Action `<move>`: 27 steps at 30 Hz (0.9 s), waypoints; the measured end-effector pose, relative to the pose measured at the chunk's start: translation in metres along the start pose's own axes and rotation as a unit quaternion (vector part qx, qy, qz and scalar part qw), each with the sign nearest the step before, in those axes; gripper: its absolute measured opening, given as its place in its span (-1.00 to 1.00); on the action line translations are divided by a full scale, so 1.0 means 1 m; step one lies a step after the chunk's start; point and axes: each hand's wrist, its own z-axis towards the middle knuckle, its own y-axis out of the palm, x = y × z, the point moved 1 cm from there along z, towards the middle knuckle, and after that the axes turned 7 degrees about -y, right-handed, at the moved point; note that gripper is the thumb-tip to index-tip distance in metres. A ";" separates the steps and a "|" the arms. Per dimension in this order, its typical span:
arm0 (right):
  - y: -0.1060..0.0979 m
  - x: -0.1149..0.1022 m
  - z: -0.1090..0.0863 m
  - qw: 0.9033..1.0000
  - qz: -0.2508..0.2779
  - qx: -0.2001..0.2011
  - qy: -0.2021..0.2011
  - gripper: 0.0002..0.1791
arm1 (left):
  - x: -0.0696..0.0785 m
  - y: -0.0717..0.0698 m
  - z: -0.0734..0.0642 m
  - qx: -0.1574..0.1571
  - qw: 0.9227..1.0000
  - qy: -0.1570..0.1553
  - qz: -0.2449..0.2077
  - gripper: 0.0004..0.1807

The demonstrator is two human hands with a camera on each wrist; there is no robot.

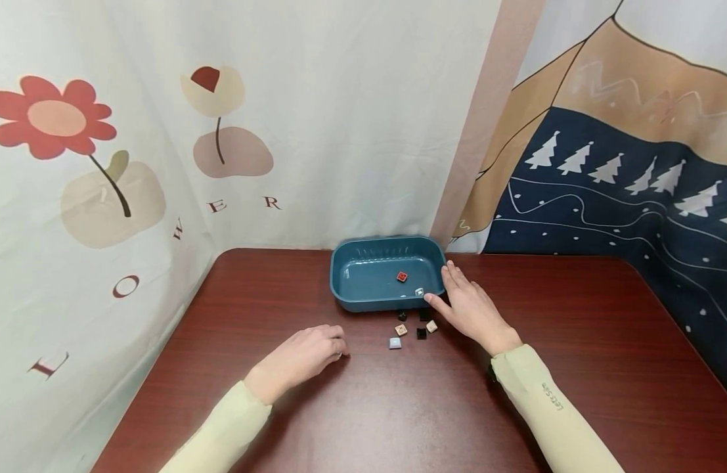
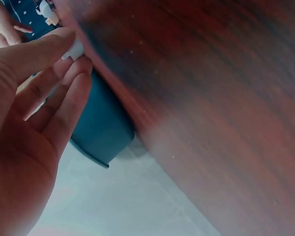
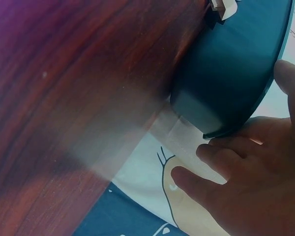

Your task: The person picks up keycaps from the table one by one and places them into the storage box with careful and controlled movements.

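My left hand is just above the table, left of a small group of keycaps. In the left wrist view its thumb and fingertips pinch a white keycap. My right hand rests against the right end of a blue tray, thumb at the near rim and fingers stretched along the side. Inside the tray lie a red keycap and a whitish keycap. In front of it are a beige keycap, a light blue keycap, a cream keycap and several black keycaps.
The dark red wooden table carries the tray near its back edge. Behind it hangs a white curtain with flower prints, and a navy and tan printed cloth hangs at the right.
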 end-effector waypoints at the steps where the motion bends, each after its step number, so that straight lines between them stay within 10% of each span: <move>1: 0.000 0.000 0.000 1.000 0.001 0.000 0.000 -0.07 | 0.000 -0.001 0.000 0.006 1.000 0.001 0.001 -0.84; 27: 0.001 0.002 0.001 1.000 0.006 0.002 0.000 -0.07 | 0.015 -0.040 0.021 0.166 0.983 0.040 -0.064 -0.71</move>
